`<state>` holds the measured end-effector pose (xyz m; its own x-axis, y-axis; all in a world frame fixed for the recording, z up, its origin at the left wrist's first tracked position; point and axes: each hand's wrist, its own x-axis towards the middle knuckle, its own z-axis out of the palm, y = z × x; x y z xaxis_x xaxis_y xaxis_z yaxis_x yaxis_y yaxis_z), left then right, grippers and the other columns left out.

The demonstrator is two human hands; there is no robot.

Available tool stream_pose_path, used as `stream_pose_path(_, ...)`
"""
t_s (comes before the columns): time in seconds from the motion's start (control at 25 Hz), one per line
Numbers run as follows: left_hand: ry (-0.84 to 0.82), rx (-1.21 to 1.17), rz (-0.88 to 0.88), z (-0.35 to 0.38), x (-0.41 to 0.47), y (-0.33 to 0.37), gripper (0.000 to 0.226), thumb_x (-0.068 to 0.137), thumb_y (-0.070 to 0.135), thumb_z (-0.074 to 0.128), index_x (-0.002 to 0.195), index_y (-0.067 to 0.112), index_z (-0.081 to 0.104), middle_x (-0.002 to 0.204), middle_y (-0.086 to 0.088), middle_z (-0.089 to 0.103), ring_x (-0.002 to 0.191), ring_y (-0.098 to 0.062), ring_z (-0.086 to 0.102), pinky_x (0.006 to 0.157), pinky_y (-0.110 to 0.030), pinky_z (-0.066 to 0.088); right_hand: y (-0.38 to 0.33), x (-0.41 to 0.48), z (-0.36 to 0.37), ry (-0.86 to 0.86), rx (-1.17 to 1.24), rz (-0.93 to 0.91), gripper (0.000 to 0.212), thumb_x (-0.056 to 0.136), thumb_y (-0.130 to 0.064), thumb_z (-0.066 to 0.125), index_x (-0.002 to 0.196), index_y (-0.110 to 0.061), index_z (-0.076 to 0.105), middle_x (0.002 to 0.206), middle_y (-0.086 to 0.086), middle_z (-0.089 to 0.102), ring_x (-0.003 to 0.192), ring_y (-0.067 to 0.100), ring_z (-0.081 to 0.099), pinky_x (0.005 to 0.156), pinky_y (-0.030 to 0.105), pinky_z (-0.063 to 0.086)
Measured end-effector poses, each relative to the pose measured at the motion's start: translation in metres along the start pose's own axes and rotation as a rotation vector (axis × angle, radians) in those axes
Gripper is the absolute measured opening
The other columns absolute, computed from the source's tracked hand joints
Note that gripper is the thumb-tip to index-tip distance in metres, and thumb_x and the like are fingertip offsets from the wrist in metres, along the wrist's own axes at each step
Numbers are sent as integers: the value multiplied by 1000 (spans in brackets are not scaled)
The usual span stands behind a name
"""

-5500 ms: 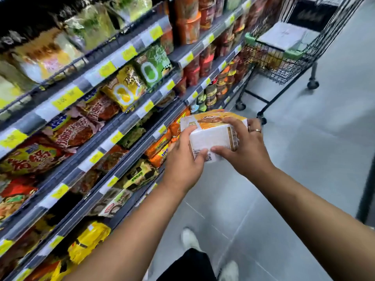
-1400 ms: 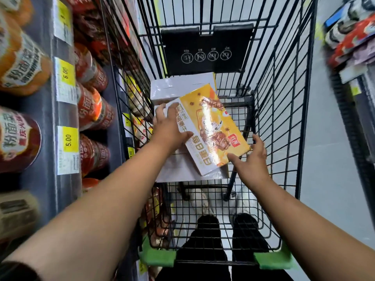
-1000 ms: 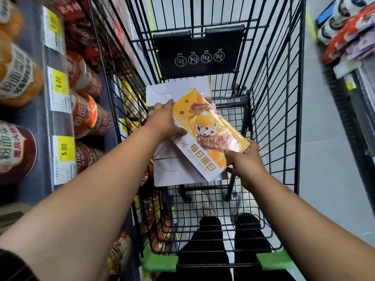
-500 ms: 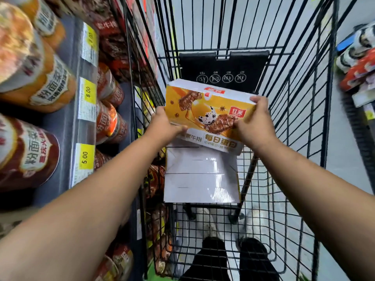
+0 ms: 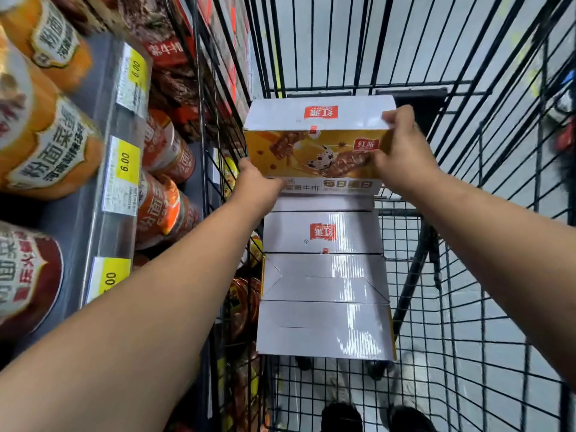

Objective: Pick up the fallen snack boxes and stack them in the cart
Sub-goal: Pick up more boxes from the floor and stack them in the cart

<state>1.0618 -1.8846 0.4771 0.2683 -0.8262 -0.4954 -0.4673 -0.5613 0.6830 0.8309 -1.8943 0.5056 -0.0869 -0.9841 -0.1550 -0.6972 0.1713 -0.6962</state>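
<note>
Both my hands hold an orange and white snack box (image 5: 314,151) inside the black wire cart (image 5: 486,307). My left hand (image 5: 257,187) grips its lower left corner. My right hand (image 5: 402,151) grips its right end, with the fingers curled over the top edge. The box stands upright at the far end of a row of white snack boxes (image 5: 324,294) that lie flat on the left side of the cart.
Store shelves (image 5: 103,169) with orange noodle cups (image 5: 46,141) and yellow price tags press close against the cart's left wall. The cart's right half shows bare wire mesh over grey floor. My dark shoes (image 5: 374,416) show below the cart.
The box has moved farther away in the cart and turned upright, with its white top face toward me. Both hands went with it.
</note>
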Motion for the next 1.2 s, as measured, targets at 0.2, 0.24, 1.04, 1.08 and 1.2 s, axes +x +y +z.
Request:
stream_pose_path(0.2,11,9,-57,7,-11,-1,84,92,20,65,152,13,8,146,-9,38,129,-25,41,93,-23,32,3,-1,7,-30,16,-19,55,92,-5,55,139,-12,27,143,13,38,122,23,48,99,28,39)
stream_pose_path(0.24,10,13,-59,8,-14,2,86,91,20,66,153,13,7,147,-9,38,132,-26,39,95,-24,32,3,-2,6,-38,17,-19,57,92,-5,55,140,-13,26,143,14,37,122,23,48,98,26,39)
stream_pose_path(1.04,-145,187,591,30,-226,134,64,90,24,64,147,28,35,151,-1,32,131,-9,35,99,-13,22,-8,-169,-154,238,397,194,77,85,-15,69,148,-31,28,149,4,37,126,20,48,107,41,41)
stream_pose_path(1.08,-189,190,635,40,-245,143,64,90,25,64,147,28,35,151,-1,33,134,-12,35,102,-17,24,0,-190,-172,280,404,217,76,85,-15,69,148,-31,29,148,4,38,123,19,50,107,41,41)
stream_pose_path(1.2,-301,249,732,72,-299,162,66,90,27,64,149,28,33,154,-1,32,139,-14,32,103,-15,22,25,-252,-219,336,385,275,75,86,-18,68,148,-34,28,150,4,35,125,20,48,104,42,43)
